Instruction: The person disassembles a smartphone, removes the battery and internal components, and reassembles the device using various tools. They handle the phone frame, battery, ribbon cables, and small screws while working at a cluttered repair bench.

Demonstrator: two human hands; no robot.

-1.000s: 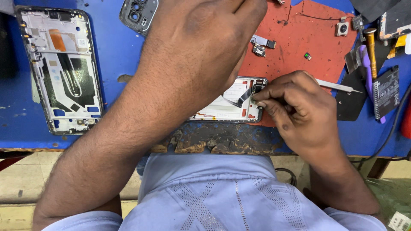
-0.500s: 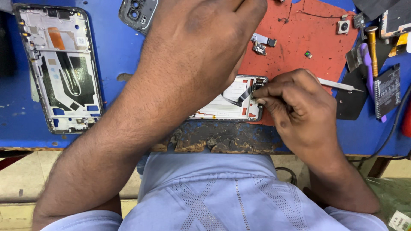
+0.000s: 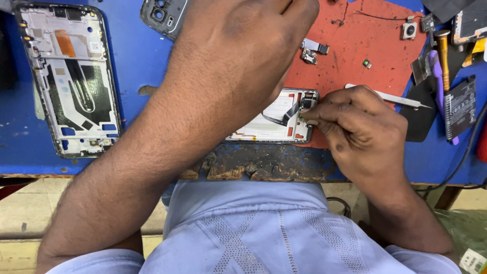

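Observation:
An opened phone (image 3: 274,122) lies at the front edge of the red mat (image 3: 375,45), its white inner plate and a dark flex cable showing. My right hand (image 3: 355,132) pinches silver tweezers (image 3: 401,99) at the phone's upper right corner, and their back end sticks out to the right. My left hand (image 3: 238,50) reaches across from the lower left. Its wrist covers the left part of the phone, and its fingers run off the top edge, hidden.
A bare phone frame (image 3: 68,81) lies at the left on the blue bench (image 3: 137,66), with a camera cover piece (image 3: 162,15) at the top. Small parts (image 3: 312,50), a camera module (image 3: 410,29), a battery (image 3: 459,106) and tools sit on the right. The bench's front edge (image 3: 264,162) is worn.
My right fingertips have shifted very slightly at the phone's corner. The left arm has stayed in place.

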